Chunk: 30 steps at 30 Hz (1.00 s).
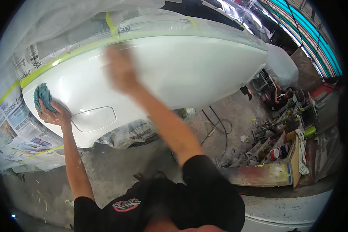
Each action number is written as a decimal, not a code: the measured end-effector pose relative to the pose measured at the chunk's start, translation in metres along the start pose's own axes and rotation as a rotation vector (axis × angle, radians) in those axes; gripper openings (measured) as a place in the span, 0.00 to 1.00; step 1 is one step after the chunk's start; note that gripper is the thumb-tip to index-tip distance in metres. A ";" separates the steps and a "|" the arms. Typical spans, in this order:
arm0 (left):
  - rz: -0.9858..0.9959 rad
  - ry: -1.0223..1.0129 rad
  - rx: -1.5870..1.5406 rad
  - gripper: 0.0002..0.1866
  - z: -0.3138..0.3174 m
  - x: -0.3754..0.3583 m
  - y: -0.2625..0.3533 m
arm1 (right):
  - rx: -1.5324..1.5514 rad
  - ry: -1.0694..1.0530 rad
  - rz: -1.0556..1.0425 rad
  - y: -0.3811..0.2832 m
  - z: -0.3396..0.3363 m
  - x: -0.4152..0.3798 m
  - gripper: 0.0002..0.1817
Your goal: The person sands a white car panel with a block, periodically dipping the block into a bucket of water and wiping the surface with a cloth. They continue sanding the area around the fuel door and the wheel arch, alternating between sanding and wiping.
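A white car body panel [205,69] stretches across the upper half of the view, with a fuel flap [94,119] outlined low on its left part. My left hand [57,115] is at the panel's left end, fingers closed on a crumpled blue-green cloth [43,94] that rests against the white surface. My right hand [121,69], smeared by motion, is over the panel near its taped upper edge. Its fingers and anything under them cannot be made out.
Newspaper masking [21,116] and yellow tape [38,73] border the panel. A hose [225,135] lies on the concrete floor. At right, a cluttered bench [259,174] holds cans and tools. Another person [282,98] is low down in the background.
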<state>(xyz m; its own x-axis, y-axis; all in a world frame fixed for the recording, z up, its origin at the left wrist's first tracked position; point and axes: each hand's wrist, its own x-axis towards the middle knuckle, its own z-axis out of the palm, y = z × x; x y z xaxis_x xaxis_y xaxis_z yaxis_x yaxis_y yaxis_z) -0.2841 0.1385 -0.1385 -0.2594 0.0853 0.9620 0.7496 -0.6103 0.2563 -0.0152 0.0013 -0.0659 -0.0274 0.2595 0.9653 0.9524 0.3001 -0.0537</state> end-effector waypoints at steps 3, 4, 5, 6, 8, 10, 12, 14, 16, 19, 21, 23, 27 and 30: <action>0.052 -0.012 -0.022 0.26 -0.002 0.003 -0.002 | 0.080 -0.375 -0.106 -0.084 0.039 0.037 0.27; 0.026 -0.014 -0.032 0.26 -0.002 0.003 -0.002 | 0.030 -0.357 -0.161 -0.064 0.033 0.031 0.27; 0.029 -0.028 -0.028 0.26 -0.004 0.000 -0.006 | -0.013 -0.352 -0.223 -0.032 0.018 0.018 0.28; 0.025 -0.033 -0.023 0.26 -0.003 -0.002 -0.010 | -0.168 -0.258 -0.135 -0.002 -0.008 0.009 0.29; 0.027 -0.016 -0.046 0.26 0.002 -0.004 -0.014 | -0.355 -0.118 -0.016 0.086 -0.090 -0.018 0.26; -0.027 -0.029 -0.021 0.26 0.000 -0.002 -0.007 | -0.308 -0.120 0.136 0.109 -0.141 -0.012 0.23; -0.045 -0.034 0.011 0.26 -0.001 -0.004 -0.004 | -0.255 -0.100 0.083 0.105 -0.132 -0.011 0.21; -0.047 -0.018 -0.015 0.26 0.001 -0.006 -0.007 | -0.097 -0.004 -0.009 0.066 -0.072 -0.019 0.21; -0.021 -0.010 -0.010 0.25 0.001 -0.005 -0.008 | 0.068 -0.051 0.039 -0.025 -0.002 0.003 0.23; -0.006 -0.049 0.013 0.26 -0.001 -0.001 -0.009 | 0.073 -0.230 -0.068 -0.035 -0.003 0.018 0.23; -0.031 -0.108 -0.017 0.25 -0.003 -0.008 -0.018 | -0.089 -0.200 -0.092 0.008 -0.040 0.005 0.24; -0.069 -0.071 -0.029 0.25 -0.001 -0.009 -0.012 | -0.299 -0.094 0.041 0.097 -0.103 -0.023 0.26; -0.144 -0.101 -0.076 0.27 0.011 -0.030 -0.033 | -0.426 -0.117 0.160 0.112 -0.157 -0.012 0.22; -0.087 -0.101 -0.106 0.29 -0.003 -0.011 -0.012 | -0.224 -0.077 -0.040 0.054 -0.072 0.001 0.22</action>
<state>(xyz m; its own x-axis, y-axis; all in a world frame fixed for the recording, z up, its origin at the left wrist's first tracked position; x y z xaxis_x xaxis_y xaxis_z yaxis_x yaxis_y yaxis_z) -0.2922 0.1422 -0.1521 -0.2536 0.2169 0.9427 0.6571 -0.6766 0.3324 0.0580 -0.0480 -0.0496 -0.0814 0.3236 0.9427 0.9935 0.1022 0.0508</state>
